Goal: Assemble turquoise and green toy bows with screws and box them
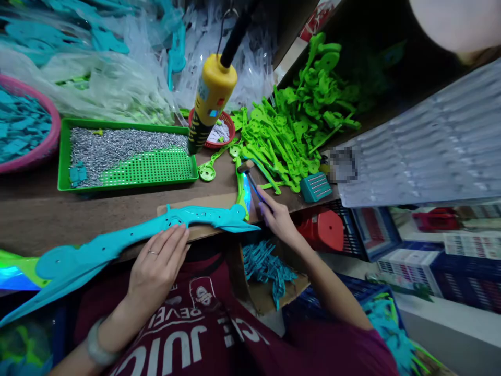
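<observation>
A long turquoise plastic toy piece, gun- or sword-shaped, lies along the table's front edge on flat cardboard. Lime-green parts with shiny blue inserts show at both its ends. On its near edge rests my left hand, fingers flat and close together, thumb hidden. My right hand is closed around the dark handle of a small hammer. The hammer's head is just above and beside the lime-green part with a blue insert at the piece's right end.
A green tray holds small metal screws or pins. A yellow electric screwdriver hangs above the table. Lime-green parts are heaped behind my right hand, near a teal block. A pink basin of turquoise pieces stands left.
</observation>
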